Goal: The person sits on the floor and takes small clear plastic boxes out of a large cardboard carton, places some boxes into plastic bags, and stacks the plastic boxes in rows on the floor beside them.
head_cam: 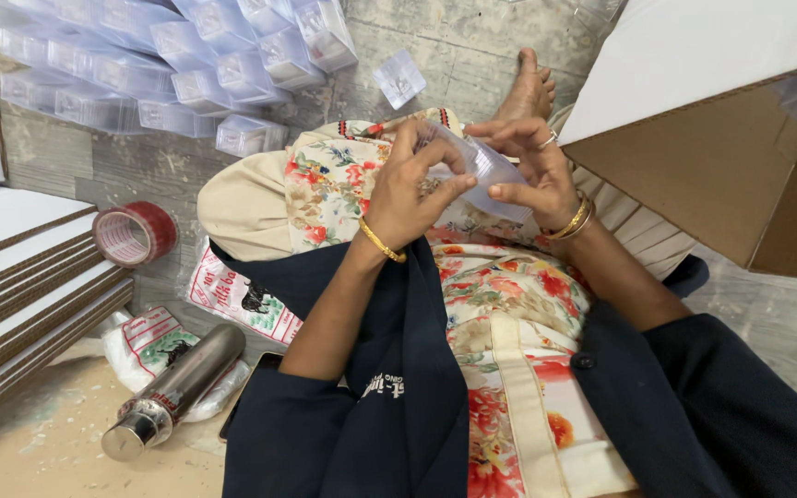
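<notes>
Both hands grasp one clear box (488, 171) over my lap: left hand (414, 189) pinches its near end, right hand (537, 171) cups the far side. Risk noted: thin plastic may crease or slip if fingers squeeze unevenly. Large open carton (721, 157) stands at right. Flat white boards (20, 286) are stacked at left, clear boxes (168, 65) heaped above. Printed red-and-white bags (232, 300) lie beside a steel bottle (172, 392) and red tape roll (134, 233).

The single head camera is looking steeply down from close above at the seated person's lap and the floor (472, 55); no second view is sharing the scene.
</notes>
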The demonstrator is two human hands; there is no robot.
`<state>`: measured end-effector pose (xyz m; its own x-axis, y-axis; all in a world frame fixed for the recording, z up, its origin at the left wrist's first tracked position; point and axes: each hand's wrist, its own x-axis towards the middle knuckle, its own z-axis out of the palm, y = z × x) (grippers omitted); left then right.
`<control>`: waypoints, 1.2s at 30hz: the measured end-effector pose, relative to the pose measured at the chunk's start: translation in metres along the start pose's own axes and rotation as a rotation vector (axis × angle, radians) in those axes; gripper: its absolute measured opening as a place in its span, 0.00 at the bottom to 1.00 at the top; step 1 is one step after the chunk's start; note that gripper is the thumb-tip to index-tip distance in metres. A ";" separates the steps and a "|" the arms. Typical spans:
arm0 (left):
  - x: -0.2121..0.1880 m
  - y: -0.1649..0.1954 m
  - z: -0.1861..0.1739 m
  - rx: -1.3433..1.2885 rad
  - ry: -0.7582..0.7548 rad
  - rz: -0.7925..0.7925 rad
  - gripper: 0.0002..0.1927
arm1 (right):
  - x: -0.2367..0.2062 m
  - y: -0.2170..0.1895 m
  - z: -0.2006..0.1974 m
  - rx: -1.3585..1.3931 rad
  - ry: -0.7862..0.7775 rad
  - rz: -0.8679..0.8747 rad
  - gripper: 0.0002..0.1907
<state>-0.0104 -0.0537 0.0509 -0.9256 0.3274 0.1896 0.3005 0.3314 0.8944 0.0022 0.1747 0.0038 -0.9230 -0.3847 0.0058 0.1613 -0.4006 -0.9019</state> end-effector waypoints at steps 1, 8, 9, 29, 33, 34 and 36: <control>-0.001 -0.001 0.002 -0.040 0.012 -0.062 0.11 | 0.000 0.000 0.000 -0.052 -0.020 -0.015 0.26; -0.001 -0.009 0.004 -0.147 0.140 -0.255 0.10 | -0.001 -0.006 -0.002 -0.129 -0.020 -0.029 0.23; -0.001 -0.008 0.003 -0.137 0.154 -0.248 0.10 | -0.002 -0.007 -0.002 -0.142 -0.024 -0.024 0.23; 0.028 -0.075 -0.001 0.496 0.268 0.167 0.40 | -0.003 0.004 0.000 -0.125 0.098 0.111 0.23; 0.037 -0.126 0.019 0.750 -0.003 0.244 0.42 | -0.005 0.005 -0.003 -0.033 0.126 0.127 0.24; 0.037 -0.134 0.022 0.774 -0.027 0.260 0.42 | -0.006 0.004 -0.004 -0.029 0.097 0.108 0.27; 0.037 -0.142 0.026 0.820 -0.077 0.294 0.42 | -0.009 0.004 -0.006 -0.075 0.064 0.074 0.29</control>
<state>-0.0814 -0.0653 -0.0795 -0.7754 0.5488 0.3125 0.6227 0.7466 0.2341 0.0091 0.1810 -0.0025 -0.9305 -0.3557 -0.0877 0.2055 -0.3087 -0.9287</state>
